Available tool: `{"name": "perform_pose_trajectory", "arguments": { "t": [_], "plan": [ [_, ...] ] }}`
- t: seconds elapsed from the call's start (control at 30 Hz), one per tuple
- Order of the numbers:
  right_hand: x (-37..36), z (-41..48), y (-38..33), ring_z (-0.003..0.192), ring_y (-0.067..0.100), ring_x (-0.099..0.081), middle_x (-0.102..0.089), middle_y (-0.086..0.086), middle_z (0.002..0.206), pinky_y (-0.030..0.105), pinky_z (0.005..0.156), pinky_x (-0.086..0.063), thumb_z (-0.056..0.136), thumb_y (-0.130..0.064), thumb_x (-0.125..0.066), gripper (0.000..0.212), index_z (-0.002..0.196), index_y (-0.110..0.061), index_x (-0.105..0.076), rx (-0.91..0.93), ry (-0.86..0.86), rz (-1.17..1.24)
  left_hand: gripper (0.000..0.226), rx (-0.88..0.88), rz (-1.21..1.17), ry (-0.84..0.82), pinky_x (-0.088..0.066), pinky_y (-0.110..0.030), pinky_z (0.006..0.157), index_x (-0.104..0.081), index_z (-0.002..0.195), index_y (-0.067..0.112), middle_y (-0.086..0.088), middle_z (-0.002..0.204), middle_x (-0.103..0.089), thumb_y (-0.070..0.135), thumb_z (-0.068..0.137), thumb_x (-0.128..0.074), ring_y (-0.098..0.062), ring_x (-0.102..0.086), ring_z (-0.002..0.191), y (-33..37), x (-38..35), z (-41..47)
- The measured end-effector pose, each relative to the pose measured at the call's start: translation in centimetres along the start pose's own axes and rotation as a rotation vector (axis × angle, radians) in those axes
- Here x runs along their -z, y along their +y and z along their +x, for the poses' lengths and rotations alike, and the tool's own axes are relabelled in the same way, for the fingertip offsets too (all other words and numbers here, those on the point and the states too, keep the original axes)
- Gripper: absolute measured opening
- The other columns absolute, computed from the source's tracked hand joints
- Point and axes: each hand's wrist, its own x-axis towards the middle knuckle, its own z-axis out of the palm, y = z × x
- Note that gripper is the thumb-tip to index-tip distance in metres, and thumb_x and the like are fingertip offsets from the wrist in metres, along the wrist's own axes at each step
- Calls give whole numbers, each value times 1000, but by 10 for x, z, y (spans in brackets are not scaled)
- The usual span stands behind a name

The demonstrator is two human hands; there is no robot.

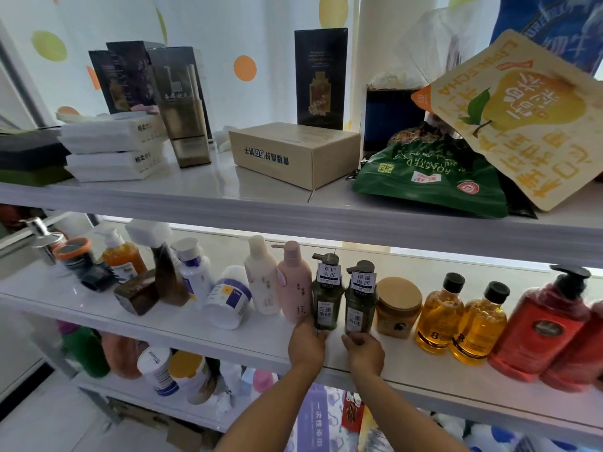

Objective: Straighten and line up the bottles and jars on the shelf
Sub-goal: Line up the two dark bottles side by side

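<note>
At the white shelf's [182,327] front edge, the left green bottle [327,305] and right green bottle [359,308] are dark and white-labelled. A pink bottle [295,285] is seen beside them, an amber bottle [439,314] and a red bottle [541,327] rightward. The curtain [208,34] appears dotted orange and yellow-green.

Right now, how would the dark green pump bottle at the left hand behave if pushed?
Tall and narrow, the dark green pump bottle probably tips if pushed high. With the left hand at its base on a glossy shelf, it likely slides. The adjacent pink bottle may get bumped.
</note>
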Motion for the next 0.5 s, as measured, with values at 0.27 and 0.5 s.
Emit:
{"name": "perform_pose_trajectory", "arguments": {
  "t": [0.27,0.5],
  "plan": [
    [-5,0,0,102,34,-60,-66,17,110,36,89,-45,81,-15,-70,23,99,-2,-61,-8,121,34,36,-4,84,11,-47,-30,95,-53,127,20,-4,123,-61,24,91,-58,-22,-58,112,-23,16,-3],
    [0,2,-12,114,36,-57,-64,17,121,41,96,-43,80,-15,-72,40,117,-4,-59,-4,208,27,39,-79,136,-91,-43,-27,97,-57,126,14,-6,126,-59,26,89,-60,-21,-55,115,-44,38,8]
  ]
}}
